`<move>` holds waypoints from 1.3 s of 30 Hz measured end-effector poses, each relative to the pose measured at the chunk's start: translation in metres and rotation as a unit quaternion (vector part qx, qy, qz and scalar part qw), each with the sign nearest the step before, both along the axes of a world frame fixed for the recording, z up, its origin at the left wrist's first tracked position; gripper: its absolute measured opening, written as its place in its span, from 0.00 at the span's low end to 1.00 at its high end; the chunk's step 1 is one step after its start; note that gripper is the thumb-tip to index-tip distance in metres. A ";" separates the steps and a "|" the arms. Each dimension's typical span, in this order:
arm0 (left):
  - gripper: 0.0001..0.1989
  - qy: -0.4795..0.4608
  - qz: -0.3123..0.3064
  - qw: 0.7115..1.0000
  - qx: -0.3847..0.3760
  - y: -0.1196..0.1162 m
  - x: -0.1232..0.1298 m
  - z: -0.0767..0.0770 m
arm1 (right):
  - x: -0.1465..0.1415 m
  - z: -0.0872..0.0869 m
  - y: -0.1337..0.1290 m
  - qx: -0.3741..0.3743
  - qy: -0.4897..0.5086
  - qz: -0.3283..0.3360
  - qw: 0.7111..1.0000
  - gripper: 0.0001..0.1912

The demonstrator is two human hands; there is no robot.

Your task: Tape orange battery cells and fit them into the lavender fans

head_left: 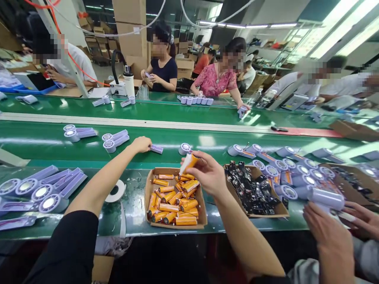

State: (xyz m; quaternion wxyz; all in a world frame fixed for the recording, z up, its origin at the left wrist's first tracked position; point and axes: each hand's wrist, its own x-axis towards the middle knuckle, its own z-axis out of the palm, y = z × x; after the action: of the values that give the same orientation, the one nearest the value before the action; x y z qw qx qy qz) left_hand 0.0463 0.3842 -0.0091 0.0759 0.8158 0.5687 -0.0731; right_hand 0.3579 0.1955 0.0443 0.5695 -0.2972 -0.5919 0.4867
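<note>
My left hand (142, 144) reaches across the green belt, its fingers closed on a lavender handheld fan housing (156, 149); the hand covers part of that piece. Between the thumb and fingers of my right hand (207, 171) is an orange cylindrical battery (189, 162) with a white strip along its side. It is held tilted above the far edge of a cardboard tray (176, 227) of similar batteries. Just beyond the right hand, a round lavender fan head (184, 148) lies on the belt; whether it has a handle is hidden.
A white tape roll (122, 192) lies left of the tray, near stacked fan housings (44, 191). To the right stands a box of black circuit parts (251, 191). A co-worker's hands (328, 225) hold a lavender piece at far right. Several people sit across the belt.
</note>
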 end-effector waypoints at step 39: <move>0.17 -0.168 0.057 0.984 -0.005 0.014 0.067 -0.015 | -0.081 -0.056 0.145 0.071 -0.776 0.042 0.626 0.25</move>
State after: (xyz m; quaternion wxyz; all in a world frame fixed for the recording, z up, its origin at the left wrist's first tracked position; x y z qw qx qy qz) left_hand 0.1129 0.3985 -0.0244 0.1784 0.7822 0.5931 0.0672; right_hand 0.2773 0.3402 -0.0116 -0.1018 -0.4985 -0.8591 0.0558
